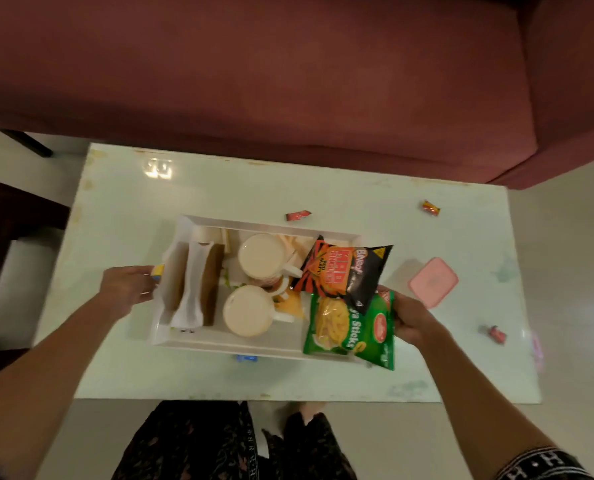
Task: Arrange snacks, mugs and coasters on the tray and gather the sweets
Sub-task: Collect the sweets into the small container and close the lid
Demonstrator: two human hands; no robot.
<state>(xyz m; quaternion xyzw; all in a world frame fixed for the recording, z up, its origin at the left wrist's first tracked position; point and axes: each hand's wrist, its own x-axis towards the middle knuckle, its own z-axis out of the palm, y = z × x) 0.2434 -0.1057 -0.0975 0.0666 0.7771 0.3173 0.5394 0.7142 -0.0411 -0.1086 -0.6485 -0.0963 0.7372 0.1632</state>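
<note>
A white tray sits in the middle of the pale table. It holds two cream mugs, two paper-wrapped brown packs, yellowish coasters, a black-and-orange snack bag and a green snack bag. My left hand grips the tray's left end, beside a small yellow-and-blue thing. My right hand grips the right end, partly hidden behind the green bag. Sweets lie loose on the table: a red one, a red-yellow one, another red one and a blue one.
A pink lidded box lies on the table right of the tray. A dark red sofa runs along the table's far side. A dark piece of furniture stands at the left. My legs are at the table's near edge.
</note>
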